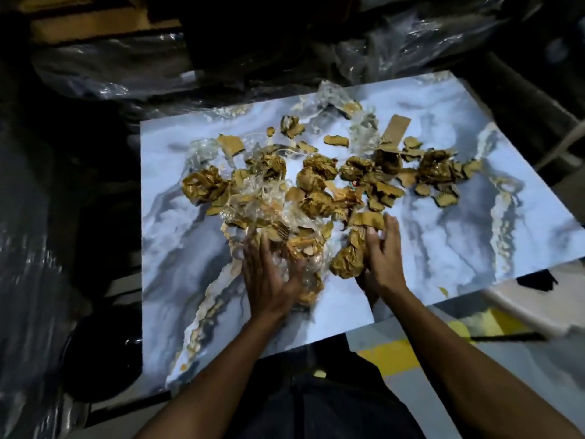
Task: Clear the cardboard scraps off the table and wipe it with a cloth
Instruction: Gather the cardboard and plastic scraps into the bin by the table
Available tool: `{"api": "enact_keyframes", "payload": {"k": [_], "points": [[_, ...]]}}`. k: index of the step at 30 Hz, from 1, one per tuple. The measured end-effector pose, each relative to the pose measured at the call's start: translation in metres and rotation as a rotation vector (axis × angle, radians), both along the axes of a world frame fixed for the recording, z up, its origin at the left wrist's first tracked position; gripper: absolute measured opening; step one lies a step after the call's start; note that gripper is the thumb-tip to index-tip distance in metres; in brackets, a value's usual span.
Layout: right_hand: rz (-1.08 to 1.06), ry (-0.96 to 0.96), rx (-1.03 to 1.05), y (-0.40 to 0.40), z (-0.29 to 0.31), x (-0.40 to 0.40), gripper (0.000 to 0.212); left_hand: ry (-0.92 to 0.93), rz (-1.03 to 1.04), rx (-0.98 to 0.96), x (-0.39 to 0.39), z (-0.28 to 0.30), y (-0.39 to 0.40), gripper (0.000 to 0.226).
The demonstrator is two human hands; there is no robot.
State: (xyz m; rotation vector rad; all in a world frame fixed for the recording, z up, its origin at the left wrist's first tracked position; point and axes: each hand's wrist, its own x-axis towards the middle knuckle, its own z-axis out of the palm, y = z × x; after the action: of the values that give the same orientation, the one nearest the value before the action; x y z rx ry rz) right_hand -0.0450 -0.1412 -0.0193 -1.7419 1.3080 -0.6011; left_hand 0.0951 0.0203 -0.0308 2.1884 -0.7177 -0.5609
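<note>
Torn and crumpled brown cardboard scraps lie spread across the middle of a marble-patterned table, mixed with clear plastic film. My left hand presses flat, fingers apart, on a bundle of film and scraps near the front. My right hand cups a crumpled cardboard wad from the right side, fingers touching it. Between the two hands sits the gathered heap. No cloth is in view.
Dark furniture wrapped in shiny plastic crowds the left and far sides of the table. On the right, below the table edge, a white object and a grey floor with yellow markings show.
</note>
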Motion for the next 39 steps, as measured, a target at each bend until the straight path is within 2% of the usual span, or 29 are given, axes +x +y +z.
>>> {"api": "enact_keyframes", "payload": {"k": [3, 8, 11, 16, 20, 25, 29, 32, 35, 39], "points": [[0.141, 0.006, 0.004, 0.001, -0.003, 0.015, 0.084, 0.026, -0.041, 0.012, 0.0, 0.007, -0.022, 0.113], [0.284, -0.027, 0.058, 0.021, -0.007, 0.037, 0.074, 0.135, -0.018, -0.051, -0.007, 0.012, -0.042, 0.1], [0.231, -0.153, 0.166, 0.032, -0.004, 0.046, 0.069, 0.255, 0.008, -0.163, -0.013, 0.019, -0.056, 0.085], [0.111, -0.328, 0.352, 0.033, 0.013, 0.059, 0.046, 0.48, 0.144, -0.35, -0.02, 0.028, -0.071, 0.059], [0.013, -0.471, 0.483, 0.031, 0.029, 0.061, 0.034, 0.543, 0.269, -0.471, -0.028, 0.044, -0.082, 0.024], [-0.008, -0.542, 0.515, 0.026, 0.059, 0.063, 0.02, 0.385, 0.354, -0.541, -0.03, 0.074, -0.093, 0.034], [0.084, -0.586, 0.389, 0.023, 0.087, 0.071, 0.032, 0.303, 0.407, -0.67, -0.025, 0.101, -0.097, 0.015], [0.205, -0.602, 0.31, 0.025, 0.104, 0.084, 0.032, 0.241, 0.509, -0.809, -0.019, 0.119, -0.092, 0.023], [0.342, -0.602, 0.303, 0.037, 0.114, 0.099, 0.035, 0.28, 0.643, -0.904, -0.009, 0.126, -0.077, 0.026], [0.5, -0.627, 0.318, 0.074, 0.117, 0.12, 0.038, 0.286, 0.81, -1.046, 0.005, 0.13, -0.038, 0.043]]}}
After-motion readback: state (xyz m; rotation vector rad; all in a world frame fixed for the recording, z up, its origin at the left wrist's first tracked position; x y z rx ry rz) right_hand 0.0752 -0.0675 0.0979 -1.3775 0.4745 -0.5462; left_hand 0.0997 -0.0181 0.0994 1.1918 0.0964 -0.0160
